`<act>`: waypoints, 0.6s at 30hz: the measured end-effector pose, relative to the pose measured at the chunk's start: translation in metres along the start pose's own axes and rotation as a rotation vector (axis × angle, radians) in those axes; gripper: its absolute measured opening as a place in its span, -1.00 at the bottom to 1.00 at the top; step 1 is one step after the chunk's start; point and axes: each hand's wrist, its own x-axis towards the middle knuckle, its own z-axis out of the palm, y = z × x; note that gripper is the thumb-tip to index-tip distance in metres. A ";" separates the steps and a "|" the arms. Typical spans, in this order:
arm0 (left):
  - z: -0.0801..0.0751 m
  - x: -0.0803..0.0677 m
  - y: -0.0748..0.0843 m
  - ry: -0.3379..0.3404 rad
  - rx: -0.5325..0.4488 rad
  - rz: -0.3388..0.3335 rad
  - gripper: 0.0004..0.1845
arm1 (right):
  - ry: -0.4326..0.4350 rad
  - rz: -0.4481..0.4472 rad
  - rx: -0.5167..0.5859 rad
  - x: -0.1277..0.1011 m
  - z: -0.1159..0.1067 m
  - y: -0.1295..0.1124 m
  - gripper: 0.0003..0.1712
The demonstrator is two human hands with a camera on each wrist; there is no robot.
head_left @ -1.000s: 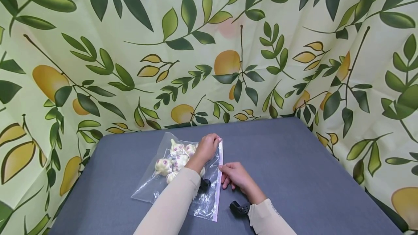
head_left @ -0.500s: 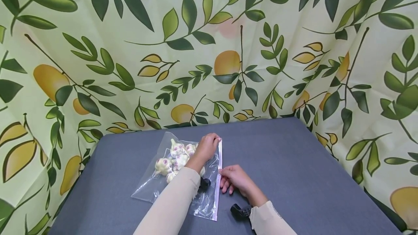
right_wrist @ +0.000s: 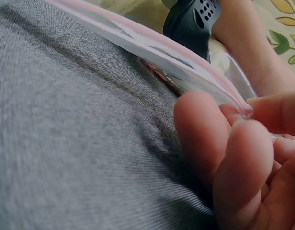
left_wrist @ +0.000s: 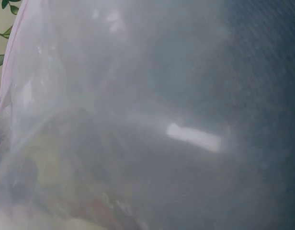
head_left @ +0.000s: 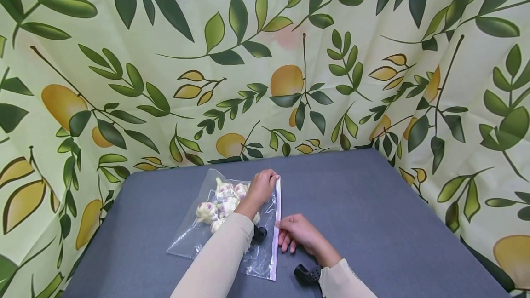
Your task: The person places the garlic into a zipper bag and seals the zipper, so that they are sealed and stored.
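Observation:
A clear zip bag [head_left: 186, 238] lies flat on the grey table, its pink-white zip edge [head_left: 274, 252] facing right. Several garlic bulbs [head_left: 207, 211] with purple streaks sit inside, partly covered by the left forearm. At the far end of the zip edge, my left hand [head_left: 262, 187] pinches the bag's corner. My right hand [head_left: 300, 231] pinches the zip partway down between thumb and forefinger; the other fingers [right_wrist: 200, 134] hang loosely curled below. In the right wrist view the zip strip [right_wrist: 152, 43] gapes on the near side of the pinch. Film blurs the left wrist view.
Grey cloth covers the table [head_left: 372, 224], with room to the right of the bag. A curtain [head_left: 256, 105] printed with leaves and fruit stands behind and at both sides. Black wrist cameras [head_left: 307, 274] sit below the hands.
My right hand has slid along the zip edge towards the near end, still pinching it. The left hand stays at the far corner, and the garlic has not moved.

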 end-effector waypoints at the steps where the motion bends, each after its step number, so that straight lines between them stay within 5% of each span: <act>1: 0.000 0.000 0.000 0.000 0.005 0.000 -0.80 | -0.002 0.000 -0.003 -0.001 0.000 0.000 -0.68; 18: 0.002 0.001 -0.001 0.025 0.014 -0.018 -0.83 | -0.105 0.025 -0.020 -0.012 0.004 0.004 -0.67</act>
